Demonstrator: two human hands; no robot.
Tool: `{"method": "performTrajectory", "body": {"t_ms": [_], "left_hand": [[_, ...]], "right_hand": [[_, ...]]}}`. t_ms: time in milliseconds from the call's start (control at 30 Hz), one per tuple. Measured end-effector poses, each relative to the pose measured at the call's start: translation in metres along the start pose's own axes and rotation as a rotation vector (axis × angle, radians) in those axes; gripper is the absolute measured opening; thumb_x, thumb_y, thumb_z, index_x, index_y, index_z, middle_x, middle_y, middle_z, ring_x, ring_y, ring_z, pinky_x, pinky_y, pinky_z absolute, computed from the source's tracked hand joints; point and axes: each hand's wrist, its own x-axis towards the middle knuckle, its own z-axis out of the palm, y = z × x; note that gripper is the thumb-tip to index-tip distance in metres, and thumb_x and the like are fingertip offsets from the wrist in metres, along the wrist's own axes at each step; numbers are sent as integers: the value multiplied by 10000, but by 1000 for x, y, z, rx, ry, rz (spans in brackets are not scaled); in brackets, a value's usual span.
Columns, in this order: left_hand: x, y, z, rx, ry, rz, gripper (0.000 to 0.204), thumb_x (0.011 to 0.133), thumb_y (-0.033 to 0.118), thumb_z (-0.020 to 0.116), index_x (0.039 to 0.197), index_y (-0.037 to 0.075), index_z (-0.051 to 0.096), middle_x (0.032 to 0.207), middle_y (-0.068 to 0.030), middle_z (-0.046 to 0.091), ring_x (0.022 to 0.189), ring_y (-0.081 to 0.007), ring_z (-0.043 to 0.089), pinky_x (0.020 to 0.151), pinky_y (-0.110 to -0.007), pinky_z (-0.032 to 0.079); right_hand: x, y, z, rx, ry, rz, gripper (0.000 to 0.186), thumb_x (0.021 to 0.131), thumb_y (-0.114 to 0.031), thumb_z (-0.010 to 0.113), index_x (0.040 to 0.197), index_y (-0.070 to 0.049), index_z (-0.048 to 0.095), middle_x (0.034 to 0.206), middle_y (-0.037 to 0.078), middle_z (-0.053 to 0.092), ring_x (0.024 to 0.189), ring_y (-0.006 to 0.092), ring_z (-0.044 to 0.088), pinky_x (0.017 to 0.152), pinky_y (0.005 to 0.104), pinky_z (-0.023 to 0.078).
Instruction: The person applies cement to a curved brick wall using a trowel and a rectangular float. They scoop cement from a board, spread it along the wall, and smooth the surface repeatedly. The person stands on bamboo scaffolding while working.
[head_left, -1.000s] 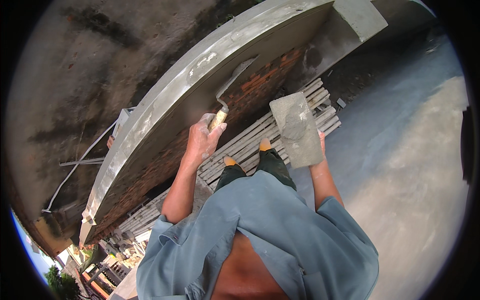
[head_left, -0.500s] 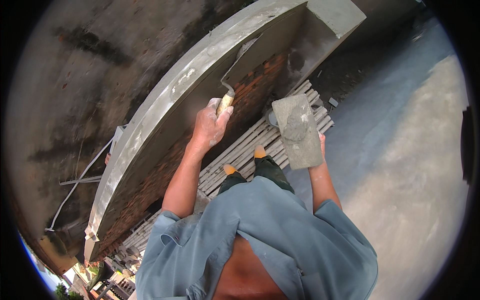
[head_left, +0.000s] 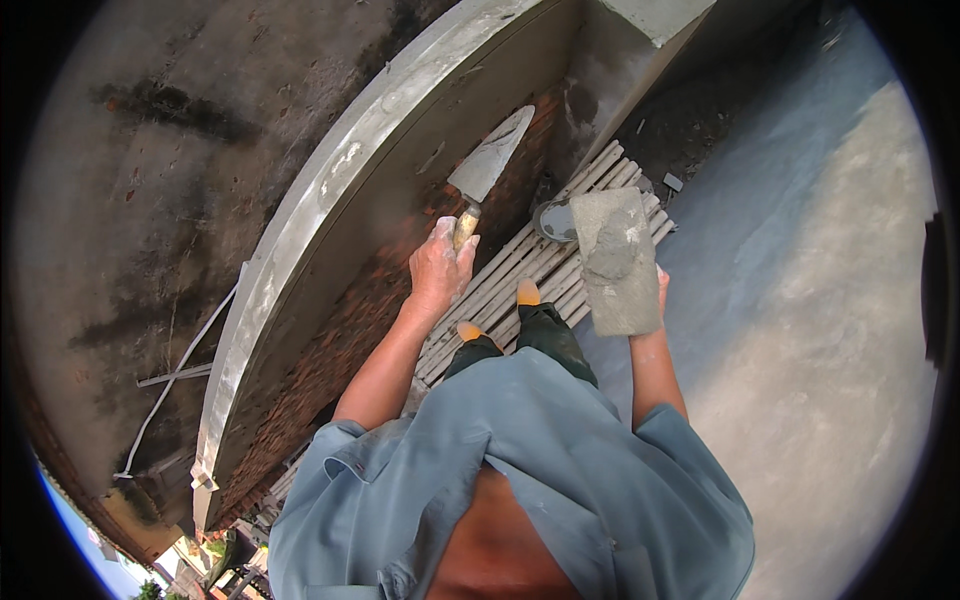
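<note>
Left hand (head_left: 440, 268): fingers wrapped and pressed firm around the pale, worn handle of a trowel (head_left: 492, 160), thumb laid along the side. We note whitish residue on the knuckles and thumb. Trowel blade points away from us and slightly right, its flat face turned up and streaked grey. We cannot tell whether its tip touches the wall behind it.

Right hand (head_left: 663, 287): mostly hidden under a rectangular grey board (head_left: 628, 315); only part of it shows at the board's right edge. We see the board borne on this side, but how the fingers close beneath it we cannot tell. Board lies right of the trowel, the two well apart, with a flattened heap of wet grey mortar (head_left: 606, 252) on its upper half.

Just beside the board's left edge, and partly covered by it in our view, sits a round container (head_left: 556, 222) with grey contents. Below run long pale poles (head_left: 500, 290) laid side by side; we count two orange-toed shoes (head_left: 528, 292) on them, under dark trousers (head_left: 556, 342).

Beyond the left hand we record a wall of exposed red brick (head_left: 350, 335), with smooth grey render above it, and a curved concrete ledge (head_left: 300, 215) sweeping along the top. Right of the poles: a grey floor (head_left: 800, 400), part shaded, part sunlit.
</note>
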Motion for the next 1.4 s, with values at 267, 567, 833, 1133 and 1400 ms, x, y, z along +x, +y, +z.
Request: {"method": "performTrajectory", "body": {"t_ms": [267, 567, 833, 1133, 1400], "left_hand": [[56, 4, 0, -206, -37, -64, 375, 978, 283, 701, 1153, -45, 651, 870, -246, 698, 836, -383, 699, 799, -461, 529], [38, 11, 27, 48, -117, -58, 433, 999, 345, 674, 1266, 13, 595, 952, -280, 722, 936, -481, 708, 816, -545, 536], [118, 11, 17, -109, -200, -89, 452, 968, 332, 722, 1164, -75, 693, 946, -245, 737, 904, -343, 720, 828, -472, 524], [109, 74, -16, -200, -37, 73, 421, 990, 283, 695, 1236, -56, 652, 917, -224, 720, 845, -296, 693, 817, -433, 535], [18, 44, -29, -154, -287, 106, 407, 1063, 346, 576, 1233, -12, 671, 1007, -236, 736, 961, -432, 707, 866, -489, 530]], "right_hand": [[-10, -15, -14, -338, 101, -148, 628, 962, -431, 571, 1456, -43, 565, 1423, 162, 639, 1252, 353, 641, 1062, 517, 547], [-8, -17, -23, -205, 39, -154, 578, 1006, -416, 544, 1432, -28, 580, 1374, 162, 668, 1191, 335, 677, 1018, 493, 579], [-5, -23, -5, -247, 155, -211, 531, 1002, -392, 542, 1368, -15, 620, 1299, 160, 701, 1122, 319, 701, 944, 469, 613], [15, -23, 8, -282, 136, -133, 566, 946, -432, 613, 1358, -44, 627, 1277, 140, 700, 1129, 325, 685, 982, 485, 590], [49, 1, 38, -115, 22, -146, 670, 957, -545, 642, 1447, -95, 562, 1384, 113, 647, 1237, 311, 633, 1070, 483, 536]]}}
